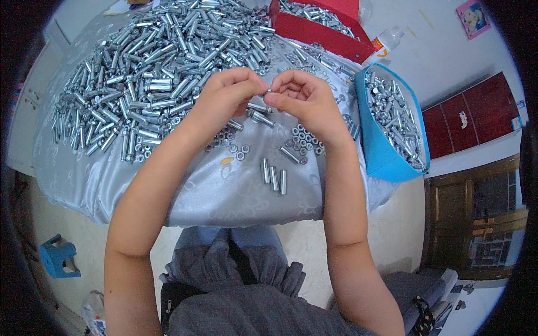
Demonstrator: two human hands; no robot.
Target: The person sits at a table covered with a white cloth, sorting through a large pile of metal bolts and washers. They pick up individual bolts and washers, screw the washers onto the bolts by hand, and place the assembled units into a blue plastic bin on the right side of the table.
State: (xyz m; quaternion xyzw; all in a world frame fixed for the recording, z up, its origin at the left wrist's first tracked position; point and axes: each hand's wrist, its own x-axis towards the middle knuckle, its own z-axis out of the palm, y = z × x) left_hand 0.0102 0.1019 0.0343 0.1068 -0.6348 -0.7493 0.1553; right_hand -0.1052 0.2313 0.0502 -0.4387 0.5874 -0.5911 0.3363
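Over the table's middle, my left hand point(232, 92) and my right hand point(307, 102) meet fingertip to fingertip. Both are closed in a pinch on a small shiny metal piece point(269, 91); the fingers cover most of it, so its kind cannot be made out. Just below them lie a few loose bolts point(261, 118). Hex nuts point(228, 141) are scattered beside my left wrist, and another cluster of nuts point(302, 138) lies by my right wrist. Three plain metal sleeves point(274, 178) rest side by side nearer the table's front edge.
A large heap of sleeve anchor bolts point(151, 78) covers the table's left and far side. Beyond my right hand stand a red box point(330, 36) and a blue fabric bin point(386, 162), both holding metal parts. A bottle point(389, 39) is behind. A blue stool point(59, 256) stands on the floor.
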